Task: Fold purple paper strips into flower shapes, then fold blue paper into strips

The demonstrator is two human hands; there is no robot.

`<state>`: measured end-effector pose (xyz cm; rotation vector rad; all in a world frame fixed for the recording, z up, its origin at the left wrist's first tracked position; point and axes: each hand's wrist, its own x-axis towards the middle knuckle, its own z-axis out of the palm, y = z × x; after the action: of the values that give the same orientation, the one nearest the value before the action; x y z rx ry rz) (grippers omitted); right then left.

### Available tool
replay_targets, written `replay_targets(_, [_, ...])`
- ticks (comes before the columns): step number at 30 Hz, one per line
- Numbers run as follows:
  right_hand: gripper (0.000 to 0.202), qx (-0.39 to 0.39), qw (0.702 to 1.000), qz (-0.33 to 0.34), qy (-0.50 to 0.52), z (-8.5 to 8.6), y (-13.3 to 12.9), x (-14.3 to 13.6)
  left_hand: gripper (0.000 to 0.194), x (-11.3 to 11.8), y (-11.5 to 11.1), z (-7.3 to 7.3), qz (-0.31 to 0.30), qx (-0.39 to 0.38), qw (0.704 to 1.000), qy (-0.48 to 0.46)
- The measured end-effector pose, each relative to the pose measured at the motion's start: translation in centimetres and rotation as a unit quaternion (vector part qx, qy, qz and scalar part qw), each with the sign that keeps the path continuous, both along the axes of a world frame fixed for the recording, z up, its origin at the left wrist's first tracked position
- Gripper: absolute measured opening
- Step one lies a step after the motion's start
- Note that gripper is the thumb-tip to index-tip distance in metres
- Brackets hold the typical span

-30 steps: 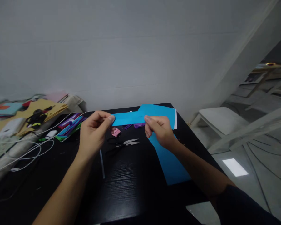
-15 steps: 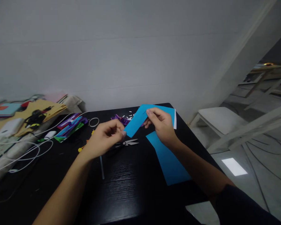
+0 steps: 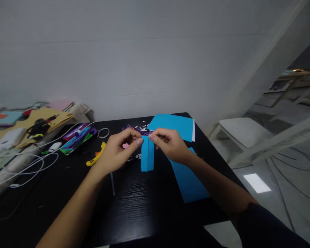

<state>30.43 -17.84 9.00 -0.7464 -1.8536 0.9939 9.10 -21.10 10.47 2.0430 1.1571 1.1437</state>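
A folded strip of blue paper (image 3: 147, 156) hangs upright between my two hands, with a lengthwise line down its middle. My left hand (image 3: 120, 148) pinches its upper left corner between thumb and fingers. At the upper right corner, my right hand (image 3: 170, 143) pinches it the same way. Behind the strip and my left hand, a pair of scissors (image 3: 137, 156) is mostly hidden. A larger blue sheet (image 3: 188, 182) lies under my right forearm, and more blue paper (image 3: 174, 124) rests on white paper at the table's far right corner.
On the black table (image 3: 134, 213) are a yellow banana-shaped object (image 3: 96, 156), a grey ring (image 3: 103, 133), colourful paper pieces (image 3: 79, 137) and a thin pale strip (image 3: 112, 184). White cables (image 3: 42, 165) loop at the left. A white stool (image 3: 241, 131) stands right of the table.
The blue strip has turned from slanted to upright and now shows a lengthwise line. My hands have come closer together at its top edge. The scissors are now more covered.
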Motion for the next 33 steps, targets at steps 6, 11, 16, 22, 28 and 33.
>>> replay_targets(6, [0.026,-0.024,1.0,0.015,0.001,-0.27,0.13,-0.22,0.016,-0.02,0.17,-0.11,-0.012,-0.015,1.0,0.003])
replay_targets(11, [0.022,-0.065,0.996,0.031,0.047,-0.36,0.25,-0.37,0.016,-0.17,0.13,0.04,-0.014,-0.02,1.0,0.01])
replay_targets(16, [0.02,-0.044,0.998,0.017,0.034,-0.51,0.2,-0.42,0.018,-0.06,0.16,0.07,-0.029,-0.028,0.999,0.027])
replay_targets(22, [0.018,-0.039,0.999,0.021,0.017,-0.97,0.05,-0.65,0.02,0.13,0.2,0.05,-0.039,-0.018,0.998,0.037])
replay_targets(28, [0.014,-0.055,0.996,0.048,0.043,-0.63,-0.21,-0.63,0.02,-0.03,0.1,0.2,-0.028,-0.013,0.999,0.041])
replay_targets(33, [0.008,-0.041,0.998,0.048,0.031,-0.29,-0.34,-0.57,0.019,0.1,0.14,0.18,-0.039,-0.009,0.998,0.055])
